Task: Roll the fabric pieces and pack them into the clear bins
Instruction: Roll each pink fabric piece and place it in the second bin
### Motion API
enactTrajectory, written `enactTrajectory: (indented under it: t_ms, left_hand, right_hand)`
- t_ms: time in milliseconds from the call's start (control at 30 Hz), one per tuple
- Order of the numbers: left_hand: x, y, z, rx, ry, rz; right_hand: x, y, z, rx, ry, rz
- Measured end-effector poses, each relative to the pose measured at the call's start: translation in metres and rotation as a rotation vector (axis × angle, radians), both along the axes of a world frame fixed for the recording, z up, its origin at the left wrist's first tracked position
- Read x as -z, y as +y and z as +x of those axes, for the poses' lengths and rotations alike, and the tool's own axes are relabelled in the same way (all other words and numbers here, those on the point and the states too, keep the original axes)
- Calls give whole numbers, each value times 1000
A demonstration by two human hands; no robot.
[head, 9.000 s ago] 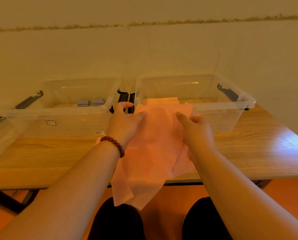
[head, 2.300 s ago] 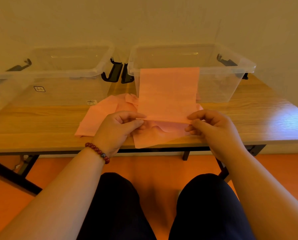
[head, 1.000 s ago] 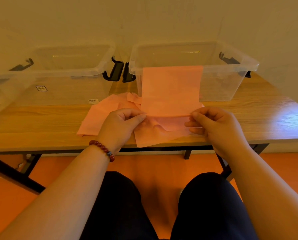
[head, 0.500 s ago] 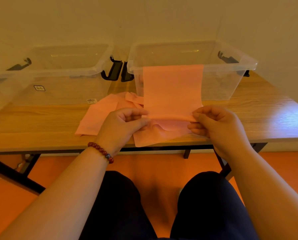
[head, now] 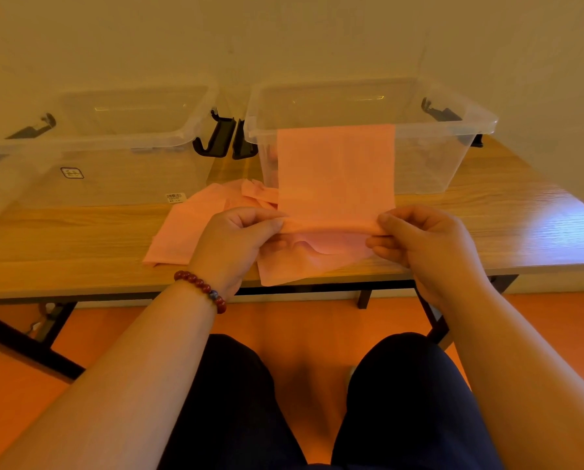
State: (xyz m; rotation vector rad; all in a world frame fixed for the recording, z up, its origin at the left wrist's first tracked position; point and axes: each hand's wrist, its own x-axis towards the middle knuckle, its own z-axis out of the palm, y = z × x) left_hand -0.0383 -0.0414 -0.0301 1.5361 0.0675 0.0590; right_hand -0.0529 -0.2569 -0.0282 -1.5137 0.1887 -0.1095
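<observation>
A pink fabric strip (head: pixel 336 174) stretches from my hands up over the front rim of the right clear bin (head: pixel 429 164). My left hand (head: pixel 236 242) pinches the strip's near left corner, where a small roll has formed. My right hand (head: pixel 422 242) pinches the near right corner in the same way. Under my hands, loose pink fabric pieces (head: pixel 185 228) lie on the wooden table (head: pixel 63 239). The left clear bin (head: pixel 114 164) stands beside the right one.
Black latch handles (head: pixel 222 137) sit between the two bins. A wall rises close behind them. My knees are under the table's front edge, above an orange floor.
Over the last second the near end of the strip has been turned over into a slightly thicker roll between my fingers. Nine seconds ago the fabric lay spread flat under my hands.
</observation>
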Motion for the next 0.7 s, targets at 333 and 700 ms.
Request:
enactTrajectory:
  t_ms: [333, 700]
  left_hand:
    - [0, 6, -1, 74, -1, 65]
    - [-1, -2, -1, 32, 12, -26]
  right_hand:
    - [-4, -7, -5, -72, -22, -48]
    - [-3, -5, -4, -10, -19, -15]
